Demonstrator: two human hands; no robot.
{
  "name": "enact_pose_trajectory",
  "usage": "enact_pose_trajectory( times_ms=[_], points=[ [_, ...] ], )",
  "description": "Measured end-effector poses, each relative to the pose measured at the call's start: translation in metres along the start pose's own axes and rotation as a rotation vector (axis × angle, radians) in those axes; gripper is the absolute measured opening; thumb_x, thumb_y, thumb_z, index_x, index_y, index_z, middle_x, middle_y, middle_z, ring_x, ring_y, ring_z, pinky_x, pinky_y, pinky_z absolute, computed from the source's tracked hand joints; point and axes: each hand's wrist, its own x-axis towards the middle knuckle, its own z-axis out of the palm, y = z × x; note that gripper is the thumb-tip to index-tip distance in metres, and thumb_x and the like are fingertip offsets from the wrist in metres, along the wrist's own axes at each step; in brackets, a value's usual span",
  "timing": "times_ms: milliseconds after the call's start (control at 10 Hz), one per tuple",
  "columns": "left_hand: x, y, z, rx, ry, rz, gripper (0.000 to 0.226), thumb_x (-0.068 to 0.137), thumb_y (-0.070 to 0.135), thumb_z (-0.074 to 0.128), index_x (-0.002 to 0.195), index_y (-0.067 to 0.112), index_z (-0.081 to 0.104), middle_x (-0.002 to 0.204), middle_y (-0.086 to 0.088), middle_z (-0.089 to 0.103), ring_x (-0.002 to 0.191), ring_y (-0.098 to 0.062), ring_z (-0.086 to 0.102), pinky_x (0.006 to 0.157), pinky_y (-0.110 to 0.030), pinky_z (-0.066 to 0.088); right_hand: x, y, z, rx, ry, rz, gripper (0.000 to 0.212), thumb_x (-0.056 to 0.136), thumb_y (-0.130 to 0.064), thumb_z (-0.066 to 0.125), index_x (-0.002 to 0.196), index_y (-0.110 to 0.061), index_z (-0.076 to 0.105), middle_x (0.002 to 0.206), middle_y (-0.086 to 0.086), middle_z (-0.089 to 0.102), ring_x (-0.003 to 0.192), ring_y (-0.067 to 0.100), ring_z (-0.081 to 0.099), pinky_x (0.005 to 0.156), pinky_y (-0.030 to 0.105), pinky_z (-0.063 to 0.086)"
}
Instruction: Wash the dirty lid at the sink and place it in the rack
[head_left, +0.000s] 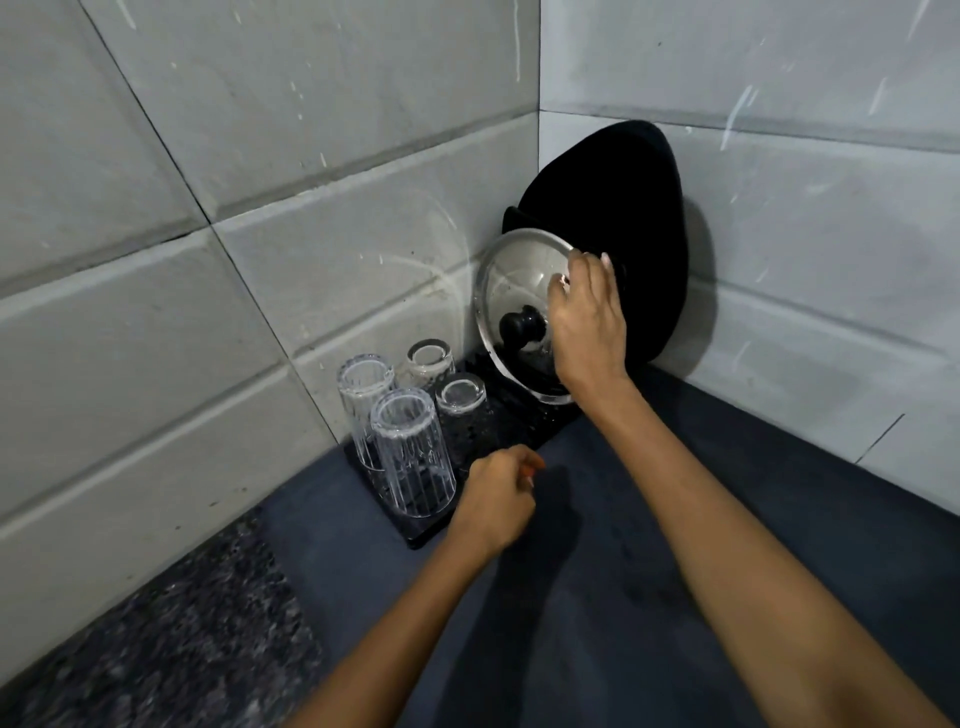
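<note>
Walls: pale grey tiles (260, 218) meet in a corner at upper centre.
Counter: your dark mat (597, 571) covers speckled stone.
Lid: your glass lid (511, 291) stands tilted on the black rack tray (498, 421), against a black pan (623, 218).
Right hand (589, 325): fingers grip the lid's rim.
Left hand (496, 501): curled closed, empty.
Glasses: four upturned tumblers (410, 457), centre-left.

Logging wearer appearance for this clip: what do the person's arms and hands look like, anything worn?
Both forearms are bare, with no sleeves in view. The left hand and right hand wear no gloves; no watch, bracelet or ring shows. The fingers are bare too.
</note>
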Motion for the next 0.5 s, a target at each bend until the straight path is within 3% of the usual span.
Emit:
enact_pose_trajectory(
  times_ms=[200, 300, 400, 500],
  points=[
    [-0.013, 0.004, -0.007, -0.009, 0.006, 0.011, 0.036, 0.082, -0.003, 0.043, 0.107, 0.008, 0.065, 0.105, -0.011, 0.07, 0.101, -0.022, 0.063, 0.086, -0.021, 0.044, -0.018, 0.0, -0.022, -0.011, -0.143, -0.036, 0.033, 0.073, 0.003, 0.036, 0.088, 0.008, 0.066, 0.115, 0.026, 0.063, 0.114, 0.04, 0.055, 0.106, 0.048, 0.038],
    [-0.024, 0.009, -0.014, -0.009, 0.039, 0.012, 0.035, 0.081, -0.003, 0.044, 0.107, 0.008, 0.065, 0.105, -0.01, 0.071, 0.1, -0.022, 0.064, 0.081, -0.015, 0.04, -0.042, 0.0, -0.041, 0.126, -0.232, 0.042, 0.031, 0.066, 0.012, 0.049, 0.092, 0.004, 0.064, 0.117, 0.024, 0.061, 0.112, 0.04, 0.054, 0.095, 0.051, 0.048],
    [-0.046, 0.019, -0.022, 0.022, 0.045, 0.03, 0.035, 0.083, 0.0, 0.045, 0.112, 0.008, 0.063, 0.11, -0.01, 0.07, 0.105, -0.023, 0.063, 0.085, -0.019, 0.04, -0.072, 0.003, -0.075, 0.299, -0.493, 0.132, 0.033, 0.077, -0.001, 0.058, 0.11, -0.004, 0.06, 0.119, 0.016, 0.059, 0.107, 0.035, 0.054, 0.083, 0.045, 0.052],
    [-0.071, 0.022, -0.025, 0.036, 0.066, 0.02, 0.036, 0.084, 0.002, 0.045, 0.115, 0.007, 0.061, 0.117, -0.012, 0.067, 0.111, -0.026, 0.06, 0.095, -0.027, 0.044, -0.107, 0.007, -0.104, 0.475, -0.693, 0.254, 0.038, 0.083, -0.017, 0.059, 0.12, -0.011, 0.054, 0.12, 0.015, 0.059, 0.109, 0.033, 0.056, 0.088, 0.042, 0.05]
  ],
)
